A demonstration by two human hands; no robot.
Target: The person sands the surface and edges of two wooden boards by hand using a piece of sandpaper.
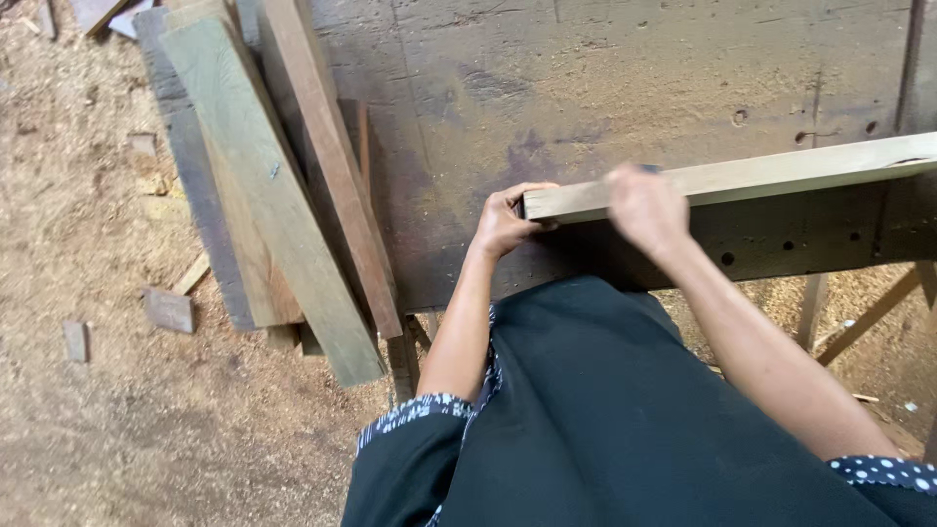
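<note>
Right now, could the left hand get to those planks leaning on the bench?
Probably yes. The left hand holds the end of the pale board, and the leaning planks stand just to its left with nothing between.

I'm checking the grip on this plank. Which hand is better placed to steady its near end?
Probably the left hand: its fingers wrap the end of the pale plank on the workbench. The right hand, blurred, lies further along the plank.
</note>
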